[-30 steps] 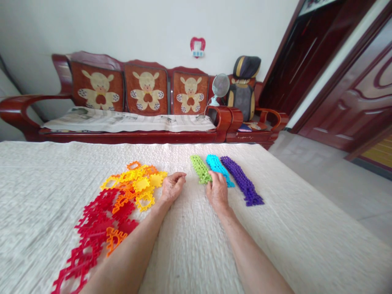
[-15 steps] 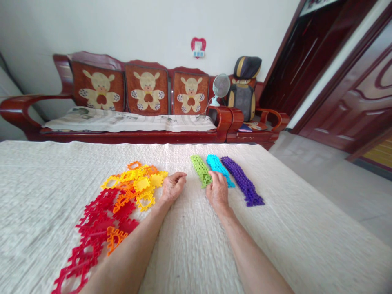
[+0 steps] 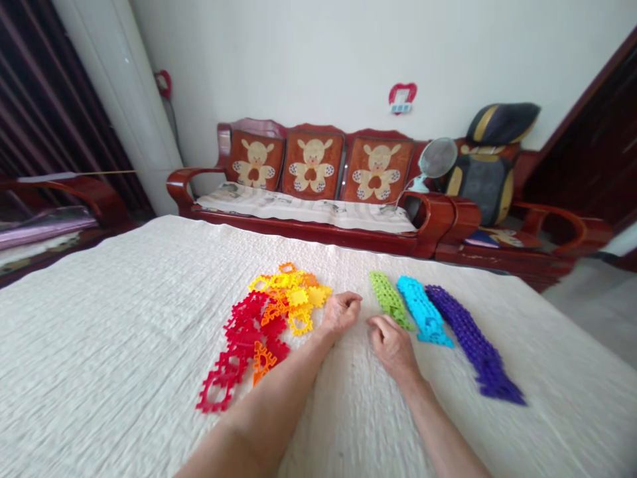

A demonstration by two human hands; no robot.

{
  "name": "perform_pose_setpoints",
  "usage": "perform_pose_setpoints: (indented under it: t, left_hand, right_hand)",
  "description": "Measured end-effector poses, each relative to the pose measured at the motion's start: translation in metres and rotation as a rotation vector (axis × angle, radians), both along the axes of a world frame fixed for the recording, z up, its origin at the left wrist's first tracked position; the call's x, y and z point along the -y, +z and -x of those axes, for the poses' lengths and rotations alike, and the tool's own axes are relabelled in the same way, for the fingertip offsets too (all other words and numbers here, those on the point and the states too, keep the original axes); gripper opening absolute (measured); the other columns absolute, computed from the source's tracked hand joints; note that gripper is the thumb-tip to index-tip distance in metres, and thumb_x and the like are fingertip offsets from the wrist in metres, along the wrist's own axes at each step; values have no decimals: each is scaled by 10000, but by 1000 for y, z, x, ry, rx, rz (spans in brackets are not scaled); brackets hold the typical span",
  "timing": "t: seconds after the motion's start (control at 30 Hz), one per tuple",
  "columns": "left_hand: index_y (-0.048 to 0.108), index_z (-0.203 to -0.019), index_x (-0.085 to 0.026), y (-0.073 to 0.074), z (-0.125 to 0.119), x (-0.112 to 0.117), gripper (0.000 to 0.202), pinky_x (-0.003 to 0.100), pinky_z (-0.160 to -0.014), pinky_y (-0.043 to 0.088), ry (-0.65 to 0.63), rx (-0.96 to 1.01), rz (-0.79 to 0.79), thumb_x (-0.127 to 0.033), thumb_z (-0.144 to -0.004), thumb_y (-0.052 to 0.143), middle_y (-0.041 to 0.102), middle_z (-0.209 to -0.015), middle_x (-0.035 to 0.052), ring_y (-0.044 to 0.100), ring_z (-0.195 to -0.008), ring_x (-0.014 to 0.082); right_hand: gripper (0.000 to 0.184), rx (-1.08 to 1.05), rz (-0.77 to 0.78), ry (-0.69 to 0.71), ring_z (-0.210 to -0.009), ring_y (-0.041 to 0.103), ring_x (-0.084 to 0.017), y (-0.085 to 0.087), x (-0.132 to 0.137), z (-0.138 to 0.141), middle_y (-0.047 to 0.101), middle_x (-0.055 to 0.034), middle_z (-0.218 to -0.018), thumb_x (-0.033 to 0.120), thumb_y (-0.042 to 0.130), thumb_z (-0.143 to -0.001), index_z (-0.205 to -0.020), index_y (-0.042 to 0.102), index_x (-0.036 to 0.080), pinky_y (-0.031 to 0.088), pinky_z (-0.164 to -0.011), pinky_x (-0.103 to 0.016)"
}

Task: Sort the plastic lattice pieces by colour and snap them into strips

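I judge this part-done: green row [image 3: 389,300], blue row [image 3: 423,312] and purple row [image 3: 470,345] laid out right, the red-to-yellow heap [image 3: 298,297] at left still loose, my left hand [image 3: 342,312] and right hand [image 3: 393,345] between, fingers curled together, seemingly empty.

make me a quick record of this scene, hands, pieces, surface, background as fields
left hand: curled, beside the yellow pieces
right hand: curled, by the near end of the green row; contact unclear
loose pile: yellow, orange pieces, red pieces
rows: green, blue row, purple row
surface: pale cloth
background: wooden sofa, fan
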State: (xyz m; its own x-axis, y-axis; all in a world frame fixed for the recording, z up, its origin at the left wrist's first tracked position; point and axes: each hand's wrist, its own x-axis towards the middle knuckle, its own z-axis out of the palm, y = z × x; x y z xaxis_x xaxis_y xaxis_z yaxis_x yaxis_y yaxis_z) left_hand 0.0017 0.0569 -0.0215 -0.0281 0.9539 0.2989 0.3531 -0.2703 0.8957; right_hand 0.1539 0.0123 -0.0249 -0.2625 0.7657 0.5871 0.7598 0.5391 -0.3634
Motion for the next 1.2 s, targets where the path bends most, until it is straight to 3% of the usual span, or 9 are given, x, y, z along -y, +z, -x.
perform_pose_setpoints:
  t: [0.27, 0.47, 0.6, 0.73, 1.0, 1.2]
  left_hand:
    - [714, -994, -147, 15, 1, 16, 301, 266, -881, 506, -26, -264, -6, -103, -809, 481, 738, -991, 62, 674, -909, 155]
    - [678, -986, -142, 9, 20, 73, 282, 334, -912, 500, -129, -491, -149, -106, -823, 450, 709, -966, 99, 650, -945, 186]
    - [653, -958, -144, 2, 45, 121, 242, 344, -923, 497, -223, -588, -267, -146, -857, 433, 678, -935, 105, 631, -969, 188]
    - [637, -956, -168, -3, 69, 153, 224, 381, -958, 486, -221, -617, -286, -158, -861, 435, 661, -954, 90, 615, -1005, 189]
    - [647, -987, -156, -17, 95, 189, 297, 413, -1018, 457, -180, -658, -341, -55, -812, 430, 659, -1056, 115, 579, -1113, 203]
    - [652, -996, -131, -12, 101, 211, 277, 379, -1014, 456, -141, -654, -333, -63, -825, 445, 650, -1105, 129, 581, -1106, 199]
  right_hand:
    - [270, 186, 62, -100, -849, 599, -178, 4, 0, 4, 656, -70, -875, 109, 399, -846, -886, 660, 163, 430, -801, -268]
    - [355, 370, 284, -189, -973, 598, -183, 21, 18, 18, 673, -91, -1044, 78, 367, -861, -1006, 678, 170, 429, -854, -272]
    - [472, 356, 317, -192, -1167, 539, -170, 20, 47, 24, 613, -98, -1270, 18, 389, -814, -1187, 635, 169, 377, -993, -267]
    - [497, 339, 334, -230, -1233, 500, -184, 17, 83, 24, 562, -99, -1348, 40, 404, -823, -1257, 602, 176, 346, -1039, -284]
    - [450, 310, 356, -370, -1270, 458, -196, 18, 151, 21, 525, -88, -1385, 116, 416, -852, -1261, 589, 186, 335, -1032, -305]
    - [432, 287, 303, -410, -1292, 415, -214, 10, 191, 20, 498, -110, -1400, 178, 359, -900, -1284, 556, 165, 295, -1043, -343]
